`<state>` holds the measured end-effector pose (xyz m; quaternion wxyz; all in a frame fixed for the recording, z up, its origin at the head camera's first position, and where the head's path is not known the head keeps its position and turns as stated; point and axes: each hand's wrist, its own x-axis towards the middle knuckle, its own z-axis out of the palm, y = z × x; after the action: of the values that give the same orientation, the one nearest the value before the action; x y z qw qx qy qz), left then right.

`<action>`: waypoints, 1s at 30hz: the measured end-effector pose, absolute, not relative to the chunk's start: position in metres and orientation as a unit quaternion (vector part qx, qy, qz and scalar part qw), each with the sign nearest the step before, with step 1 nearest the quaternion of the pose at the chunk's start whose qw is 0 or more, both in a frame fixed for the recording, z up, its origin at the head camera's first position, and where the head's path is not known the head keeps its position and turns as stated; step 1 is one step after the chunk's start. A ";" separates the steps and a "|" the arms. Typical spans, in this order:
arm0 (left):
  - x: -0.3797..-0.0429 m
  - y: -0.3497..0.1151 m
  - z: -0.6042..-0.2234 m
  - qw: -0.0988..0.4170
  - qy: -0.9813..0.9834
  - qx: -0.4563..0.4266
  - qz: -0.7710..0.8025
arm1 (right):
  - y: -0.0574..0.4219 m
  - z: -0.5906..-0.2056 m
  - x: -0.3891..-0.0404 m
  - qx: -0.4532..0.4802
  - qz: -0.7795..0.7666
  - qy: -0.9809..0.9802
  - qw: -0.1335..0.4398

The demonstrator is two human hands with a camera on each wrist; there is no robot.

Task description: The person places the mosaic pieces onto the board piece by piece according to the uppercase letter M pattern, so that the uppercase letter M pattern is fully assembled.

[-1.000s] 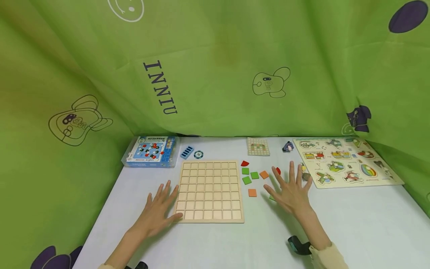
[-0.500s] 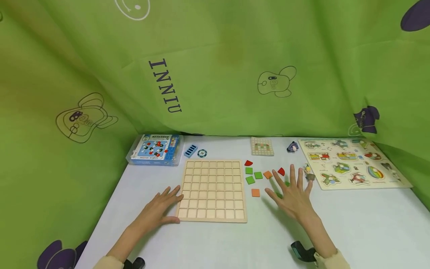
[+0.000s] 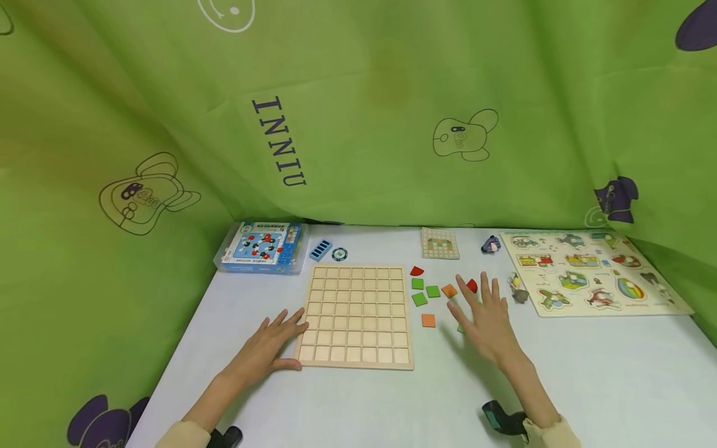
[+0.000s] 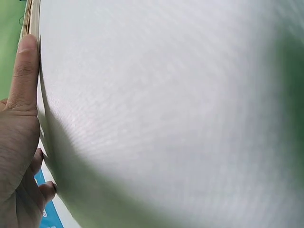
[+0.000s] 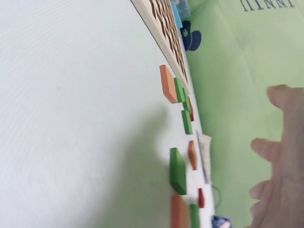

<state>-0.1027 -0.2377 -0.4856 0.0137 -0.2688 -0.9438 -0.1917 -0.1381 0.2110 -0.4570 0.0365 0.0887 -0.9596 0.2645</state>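
Observation:
In the head view my left hand (image 3: 266, 351) rests at the left edge of a square wooden grid board (image 3: 355, 314). Its fingertips touch the frame, and the thumb lies along the near left corner, as the left wrist view also shows. Right of the board my right hand (image 3: 490, 326) hovers with straight, parted fingers, holding nothing. Around it lie small flat tiles: a green square (image 3: 433, 291), an orange square (image 3: 428, 320), a red quarter-circle (image 3: 417, 270) and several others. My right hand partly hides some tiles in the head view; the right wrist view shows a green tile (image 5: 178, 171) below it.
A pattern card (image 3: 440, 243) lies behind the tiles. Farther right are a small dark figure (image 3: 490, 244), another small figure (image 3: 518, 289) and a picture puzzle board (image 3: 594, 274). Back left are a boxed molecule set (image 3: 261, 247), a blue piece (image 3: 321, 250) and a round chip (image 3: 339, 254).
My left hand has lowered, its fingers drawing closer together against the board's edge. The right hand stays above the tiles, its fingers slightly less spread. The head view has shifted a little.

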 end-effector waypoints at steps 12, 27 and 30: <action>-0.103 -0.235 -0.482 -0.004 -0.944 -0.257 -0.207 | 0.216 -0.466 -0.162 0.001 0.477 -0.874 0.093; -0.104 -0.235 -0.482 -0.021 -0.945 -0.248 -0.215 | 0.225 -0.469 -0.187 -0.046 0.484 -0.873 0.050; -0.104 -0.235 -0.482 -0.020 -0.944 -0.248 -0.216 | 0.228 -0.470 -0.194 -0.038 0.499 -0.864 0.051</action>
<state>-0.1037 -0.2345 -0.4822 -0.0198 -0.2481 -0.9442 -0.2159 -0.1939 0.2283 -0.4703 0.0515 -0.0383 -0.8644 0.4987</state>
